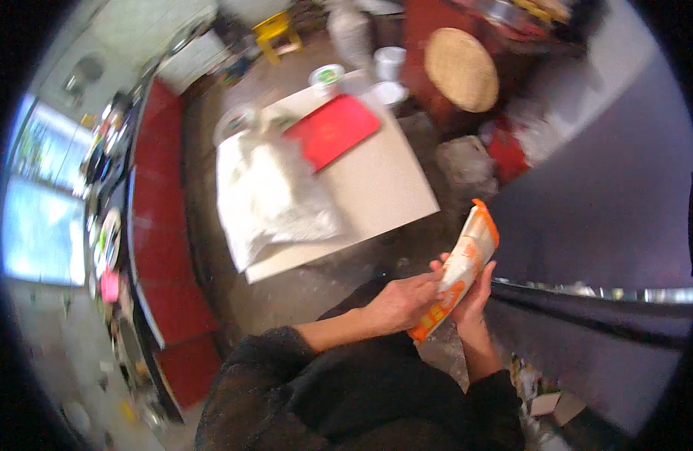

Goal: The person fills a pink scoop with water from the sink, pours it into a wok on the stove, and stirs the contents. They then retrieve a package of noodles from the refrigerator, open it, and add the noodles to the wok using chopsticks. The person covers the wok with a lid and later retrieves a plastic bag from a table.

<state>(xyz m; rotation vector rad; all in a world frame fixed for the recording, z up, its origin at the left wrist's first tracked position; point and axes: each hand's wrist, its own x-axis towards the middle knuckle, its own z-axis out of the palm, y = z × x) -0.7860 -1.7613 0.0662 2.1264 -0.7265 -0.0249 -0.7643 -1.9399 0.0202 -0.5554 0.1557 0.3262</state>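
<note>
An orange-and-white plastic food packet (469,253) bearing writing is held tilted between my two hands, over the gap beside a large grey appliance. My left hand (405,301) lies against its near side, fingers on the printed front. From behind and below, my right hand (475,301) supports it, thumb along the right edge. The packet's upper end, with an orange seam, sticks up past my fingers. Its contents are hard to make out. Black sleeves cover both my forearms.
A low table (380,186) carries a white plastic bag (273,191), a red tray (335,129) and a tub (326,74). Red-fronted cabinets (160,225) run along the left. At right stands the grey appliance (605,186). A round woven board (462,69) and yellow stool (276,35) are farther off.
</note>
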